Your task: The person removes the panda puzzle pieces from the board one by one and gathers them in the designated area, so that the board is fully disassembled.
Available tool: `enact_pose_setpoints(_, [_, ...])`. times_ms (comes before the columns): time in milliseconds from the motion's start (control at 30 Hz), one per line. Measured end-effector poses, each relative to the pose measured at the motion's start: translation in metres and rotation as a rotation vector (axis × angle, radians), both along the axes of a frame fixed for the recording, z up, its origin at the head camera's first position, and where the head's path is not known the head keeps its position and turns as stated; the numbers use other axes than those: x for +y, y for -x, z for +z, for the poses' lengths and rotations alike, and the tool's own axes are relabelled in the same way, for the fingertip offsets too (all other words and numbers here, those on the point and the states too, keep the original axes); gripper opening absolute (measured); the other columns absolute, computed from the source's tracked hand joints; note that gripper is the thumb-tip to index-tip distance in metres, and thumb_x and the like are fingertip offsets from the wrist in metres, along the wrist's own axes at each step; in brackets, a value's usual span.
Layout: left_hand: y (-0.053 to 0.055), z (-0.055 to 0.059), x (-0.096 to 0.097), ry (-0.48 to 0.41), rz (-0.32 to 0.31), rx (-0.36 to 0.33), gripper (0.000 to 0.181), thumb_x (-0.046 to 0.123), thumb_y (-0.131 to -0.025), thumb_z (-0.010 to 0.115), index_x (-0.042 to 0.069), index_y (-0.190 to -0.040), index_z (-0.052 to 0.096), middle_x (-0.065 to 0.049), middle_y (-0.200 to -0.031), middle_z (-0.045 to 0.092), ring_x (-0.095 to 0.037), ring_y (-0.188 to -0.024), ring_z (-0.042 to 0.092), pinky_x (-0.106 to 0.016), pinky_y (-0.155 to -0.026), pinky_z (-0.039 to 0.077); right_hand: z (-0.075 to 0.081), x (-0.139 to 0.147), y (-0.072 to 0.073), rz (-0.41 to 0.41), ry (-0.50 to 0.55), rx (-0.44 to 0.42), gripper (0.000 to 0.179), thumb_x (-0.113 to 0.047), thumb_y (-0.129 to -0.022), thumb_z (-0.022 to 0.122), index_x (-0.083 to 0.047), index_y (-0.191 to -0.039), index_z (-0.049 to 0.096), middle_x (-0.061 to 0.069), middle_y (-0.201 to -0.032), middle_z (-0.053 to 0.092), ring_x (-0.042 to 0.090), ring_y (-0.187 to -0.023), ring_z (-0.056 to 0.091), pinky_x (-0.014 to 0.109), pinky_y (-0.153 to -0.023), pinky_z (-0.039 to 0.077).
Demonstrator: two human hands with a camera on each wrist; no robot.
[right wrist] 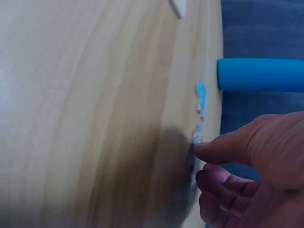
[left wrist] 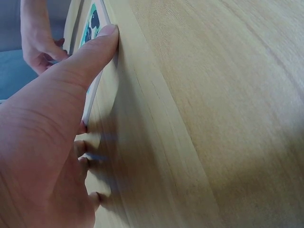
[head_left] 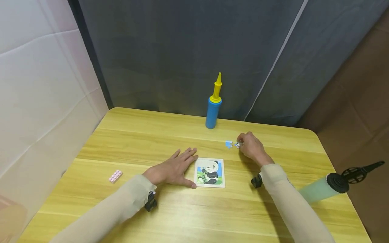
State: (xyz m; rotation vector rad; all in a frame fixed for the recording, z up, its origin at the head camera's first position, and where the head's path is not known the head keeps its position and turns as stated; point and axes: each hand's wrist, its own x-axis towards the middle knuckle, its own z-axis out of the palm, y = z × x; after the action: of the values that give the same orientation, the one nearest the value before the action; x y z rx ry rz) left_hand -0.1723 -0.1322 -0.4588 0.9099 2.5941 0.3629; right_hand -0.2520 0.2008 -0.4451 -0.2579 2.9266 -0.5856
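Pale sleeves (head_left: pixel 299 202) are flanking the panda puzzle (head_left: pixel 210 172); right hand (head_left: pixel 253 148) is pinching a piece (head_left: pixel 237 145) beyond its far-right corner, outspread left hand (head_left: pixel 174 168) touching the puzzle's left edge.

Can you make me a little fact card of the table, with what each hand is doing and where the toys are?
Left hand: fingers spread, at the left edge of the panda puzzle
Panda puzzle: flat on the table, between the hands
Right hand: touches a small puzzle piece; a firm grip is hard to tell
Light blue piece: just left of that one
Pink brick: far left, beyond the left hand
Blue-and-yellow pump: upright near the back edge
Green bottle-like thing: right of the right arm, black top
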Motion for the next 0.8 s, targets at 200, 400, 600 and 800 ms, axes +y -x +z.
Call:
enact_pose_setpoints(200, [-0.001,0.0,0.0,0.004,-0.003,0.001,0.116,0.072,-0.088,0.072,0.008,-0.17,0.023,-0.013,-0.182,0.006,-0.034,-0.17,0.007,-0.061,-0.138,0.008,0.014,-0.008,-0.01,0.042,0.019,0.044,0.035,-0.006,-0.101,0.066,0.002,-0.135,0.067,0.024,-0.127,0.063,0.039,-0.116,0.065,0.053,-0.097,0.058])
enact_pose_setpoints(400, [-0.001,0.001,0.0,0.004,0.0,0.002,0.116,0.072,-0.088,0.073,0.007,-0.17,0.024,-0.014,-0.182,0.007,-0.035,-0.17,0.008,-0.062,-0.137,0.008,0.026,-0.027,-0.025,0.093,0.022,0.099,0.032,-0.006,-0.1,0.068,-0.001,-0.13,0.071,0.02,-0.124,0.067,0.039,-0.117,0.063,0.053,-0.097,0.058])
enact_pose_setpoints(600, [-0.001,0.0,0.001,0.007,-0.005,0.005,0.116,0.073,-0.088,0.072,0.007,-0.17,0.024,-0.014,-0.182,0.007,-0.035,-0.17,0.008,-0.062,-0.137,0.009,0.028,-0.041,-0.038,0.169,-0.005,0.11,0.03,-0.008,-0.098,0.072,-0.003,-0.127,0.073,0.017,-0.118,0.069,0.034,-0.11,0.063,0.049,-0.091,0.06])
enact_pose_setpoints(800, [0.0,-0.001,0.001,0.0,-0.001,0.008,0.116,0.074,-0.088,0.072,0.007,-0.17,0.025,-0.013,-0.182,0.008,-0.034,-0.17,0.008,-0.062,-0.137,0.009,0.024,-0.055,-0.053,0.23,-0.037,0.085,0.028,-0.011,-0.096,0.076,-0.005,-0.124,0.075,0.013,-0.114,0.07,0.029,-0.104,0.064,0.044,-0.088,0.059])
